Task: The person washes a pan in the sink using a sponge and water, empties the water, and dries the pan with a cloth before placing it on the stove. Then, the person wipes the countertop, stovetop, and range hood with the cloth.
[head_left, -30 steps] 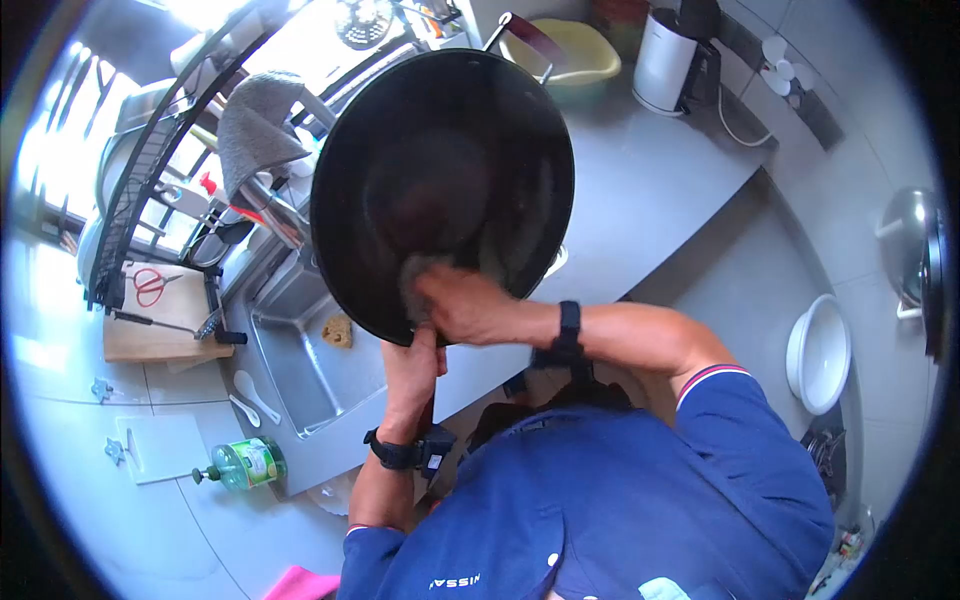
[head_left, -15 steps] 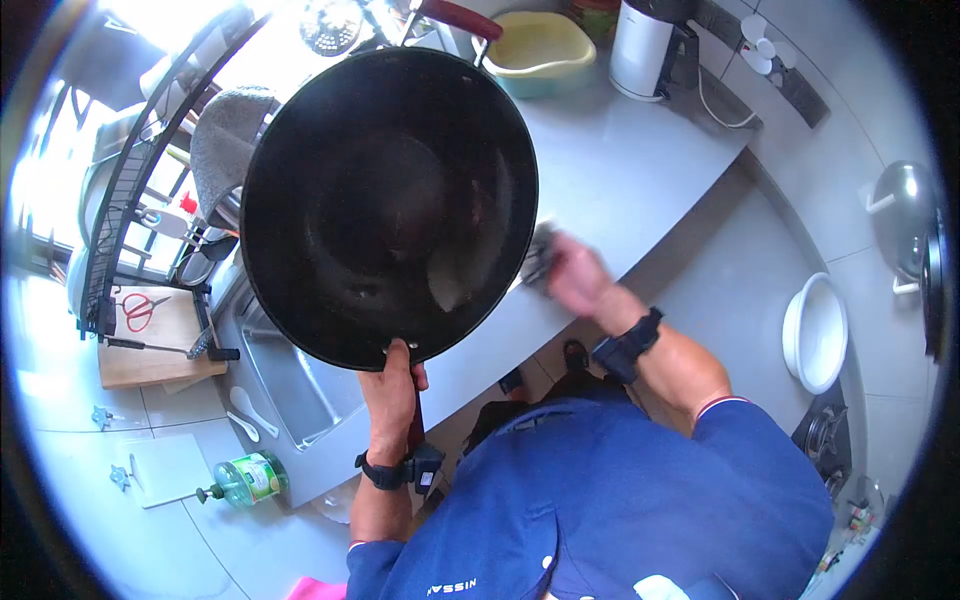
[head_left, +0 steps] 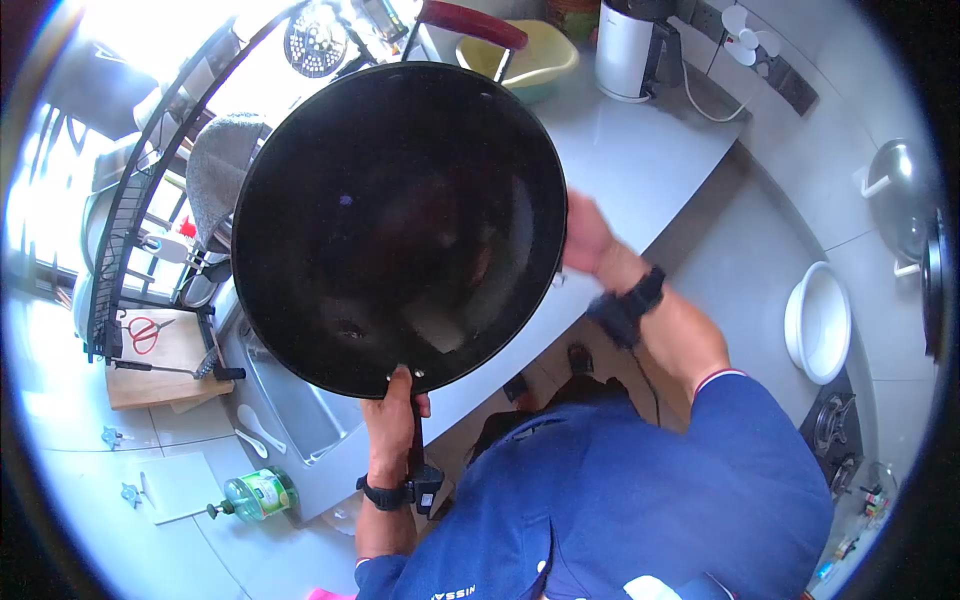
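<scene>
A large black wok (head_left: 380,220) is held up over the counter and sink, its inside facing me. My left hand (head_left: 393,415) is closed around its lower handle, thumb pressed on the rim by the rivets. A second, red-brown handle (head_left: 475,24) is on the wok's far side. My right hand (head_left: 590,238) is at the wok's right edge, its fingers hidden behind the rim. Half a second ago it gripped a dark grey scrubber, which the wok now hides from view.
Below the wok is a steel sink (head_left: 325,440). To the left are a dish rack (head_left: 110,250), a wooden cutting board (head_left: 160,385) with red scissors (head_left: 145,335), and a green soap bottle (head_left: 255,495). A yellow basin (head_left: 540,55) and white kettle (head_left: 622,55) stand on the far counter.
The wok has moved slightly down and right and looks larger, held by my left hand. My right hand has shifted up, from beside the wok to behind its right edge.
</scene>
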A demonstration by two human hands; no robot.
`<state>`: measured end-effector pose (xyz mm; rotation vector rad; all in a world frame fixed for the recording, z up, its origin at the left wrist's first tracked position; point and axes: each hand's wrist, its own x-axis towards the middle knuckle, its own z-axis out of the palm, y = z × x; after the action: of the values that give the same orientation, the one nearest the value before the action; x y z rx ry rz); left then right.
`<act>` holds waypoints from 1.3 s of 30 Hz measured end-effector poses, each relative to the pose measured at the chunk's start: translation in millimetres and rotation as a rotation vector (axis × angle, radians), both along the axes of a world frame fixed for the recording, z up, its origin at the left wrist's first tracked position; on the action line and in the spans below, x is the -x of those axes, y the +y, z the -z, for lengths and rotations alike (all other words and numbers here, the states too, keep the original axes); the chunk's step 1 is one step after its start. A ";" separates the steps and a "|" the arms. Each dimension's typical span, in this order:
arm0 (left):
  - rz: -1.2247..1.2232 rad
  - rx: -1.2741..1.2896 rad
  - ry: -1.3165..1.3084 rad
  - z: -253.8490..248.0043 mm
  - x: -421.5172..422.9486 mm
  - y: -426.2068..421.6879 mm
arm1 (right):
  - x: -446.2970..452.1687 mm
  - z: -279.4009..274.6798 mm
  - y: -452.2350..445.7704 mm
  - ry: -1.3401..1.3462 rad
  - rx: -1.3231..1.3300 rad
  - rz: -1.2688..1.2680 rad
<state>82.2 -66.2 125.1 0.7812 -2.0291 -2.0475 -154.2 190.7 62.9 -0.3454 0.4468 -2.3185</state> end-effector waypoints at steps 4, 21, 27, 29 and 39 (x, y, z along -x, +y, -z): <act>-0.005 -0.062 0.015 -9.5 6.5 2.1 | -86.5 36.9 -40.1 -0.450 -0.004 -0.163; 0.308 -0.355 -0.135 -0.5 -6.1 -13.6 | 23.9 -101.8 32.3 0.703 -0.729 0.548; 0.439 -0.586 -0.178 -3.5 -4.1 -0.9 | 47.7 -147.3 -28.2 1.208 -0.332 0.573; 0.459 -0.664 -0.183 -3.0 -2.0 2.7 | 59.6 -147.4 -38.9 1.266 -0.339 0.594; 0.453 -0.879 -0.134 -13.6 10.0 9.9 | 38.4 -53.3 -98.9 0.199 -0.281 -0.040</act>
<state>72.1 -56.2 138.7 0.5884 -1.3697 -3.2922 -192.5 91.8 116.1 -0.4434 0.8457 -2.1536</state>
